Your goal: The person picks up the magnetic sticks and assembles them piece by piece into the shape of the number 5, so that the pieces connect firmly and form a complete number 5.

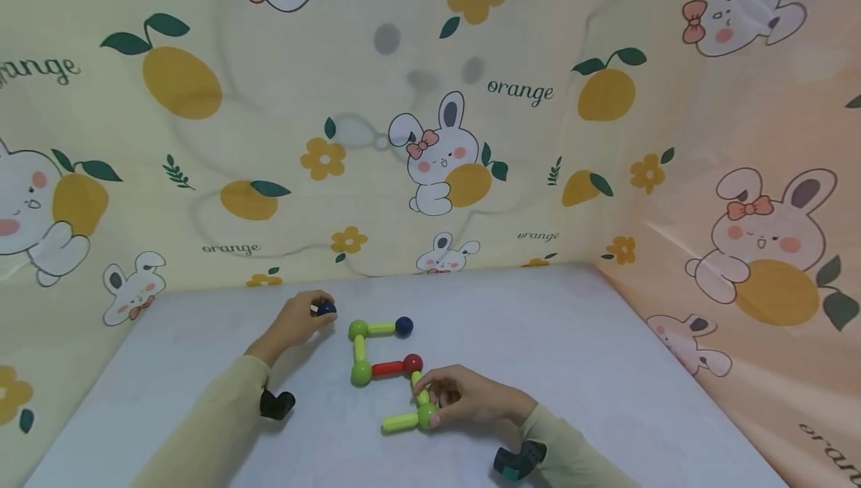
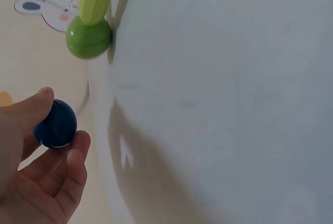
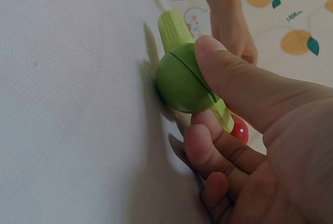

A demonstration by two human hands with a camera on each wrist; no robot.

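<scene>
My left hand (image 1: 296, 321) pinches a dark blue ball (image 2: 58, 124) between thumb and fingers, left of a jointed chain of balls and rods. My right hand (image 1: 471, 398) grips the chain's near green ball (image 3: 184, 78), thumb on top and fingers beneath. From that ball one light-green rod (image 1: 400, 422) points left, and another runs up to a red ball (image 1: 413, 363). A red rod (image 1: 387, 369) links this to a green ball (image 1: 361, 373). Farther on come a light-green rod (image 1: 359, 349), another green ball (image 1: 358, 329), a rod and a dark blue end ball (image 1: 403, 326).
The chain lies on a white table (image 1: 538, 323). Behind it and to the right hang cloth walls (image 1: 363, 204) printed with rabbits and oranges. Dark camera mounts sit on the left wrist (image 1: 277, 403) and the right wrist (image 1: 520, 460).
</scene>
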